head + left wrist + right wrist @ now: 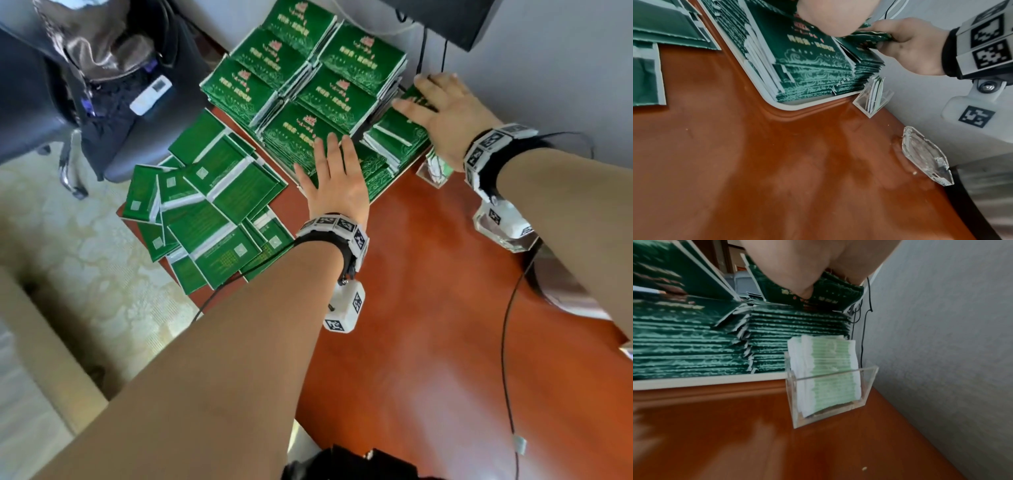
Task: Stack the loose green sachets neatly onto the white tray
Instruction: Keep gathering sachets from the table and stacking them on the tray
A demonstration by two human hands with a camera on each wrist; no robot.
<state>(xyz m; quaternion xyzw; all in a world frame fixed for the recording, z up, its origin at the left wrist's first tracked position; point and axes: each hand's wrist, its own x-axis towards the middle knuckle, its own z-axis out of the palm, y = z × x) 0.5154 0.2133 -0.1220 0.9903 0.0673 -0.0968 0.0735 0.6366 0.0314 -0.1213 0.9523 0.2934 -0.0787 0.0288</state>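
Sachets that are green lie loose in a messy heap on the red-brown table, just beside the left edge of the white tray. Most of the other sachets already sit on the tray in tall piles, packed close so they hold each other up. The left hand lies flat with straight fingers on the near pile, likely to press it down and keep it from sliding. The right hand is on the lower pile at the right side of the tray; its fingers look spread on top, and in the left wrist view the thumb sits under a few sachets, so it seems to hold them to set them straight. A small clear box with paper packets stands just beside the tray's near right corner, close to the wall. The heap still needs to go on the tray, so I think the job is well along but not done.
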